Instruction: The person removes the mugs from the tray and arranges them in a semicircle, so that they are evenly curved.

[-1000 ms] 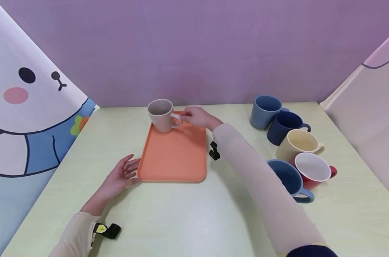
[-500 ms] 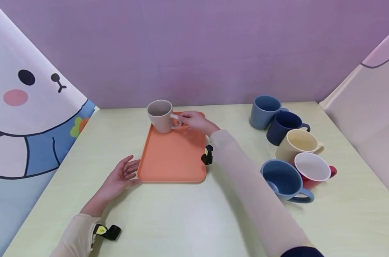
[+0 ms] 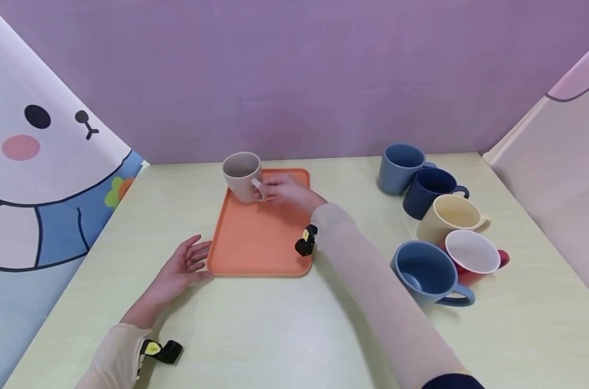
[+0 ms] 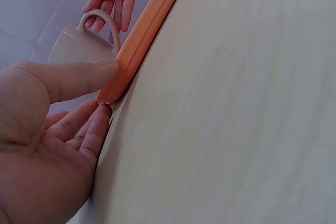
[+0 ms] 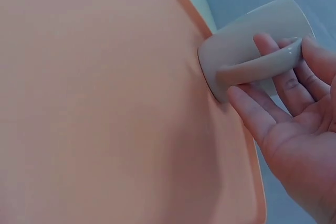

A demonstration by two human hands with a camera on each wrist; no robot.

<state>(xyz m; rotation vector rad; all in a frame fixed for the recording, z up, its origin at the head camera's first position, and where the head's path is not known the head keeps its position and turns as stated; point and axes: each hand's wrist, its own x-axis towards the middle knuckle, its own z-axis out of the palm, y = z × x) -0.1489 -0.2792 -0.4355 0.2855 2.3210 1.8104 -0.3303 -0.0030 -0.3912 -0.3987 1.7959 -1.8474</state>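
A light taupe mug [image 3: 242, 175] stands upright at the far left corner of the orange tray [image 3: 260, 237]. My right hand [image 3: 286, 192] holds its handle [image 5: 257, 72], with fingertips behind the handle loop and the thumb against its upper end in the right wrist view. Beside the tray's near left corner lies my left hand [image 3: 180, 270], fingers relaxed. In the left wrist view, that hand's thumb [image 4: 84, 80] touches the tray's rim [image 4: 139, 40], and its fingertips sit close to the corner.
At the right of the pale table [image 3: 275, 335] stand several mugs: a blue one [image 3: 395, 175], a navy one [image 3: 418, 197], a cream one [image 3: 432, 224], a red one with white inside [image 3: 474, 251], and another blue one [image 3: 422, 270]. A purple cloth wall [image 3: 294, 81] rises behind.
My right hand has moved slightly left and nearer, onto the mug's handle. The handle has turned a little toward the near side. My left hand has stayed put.
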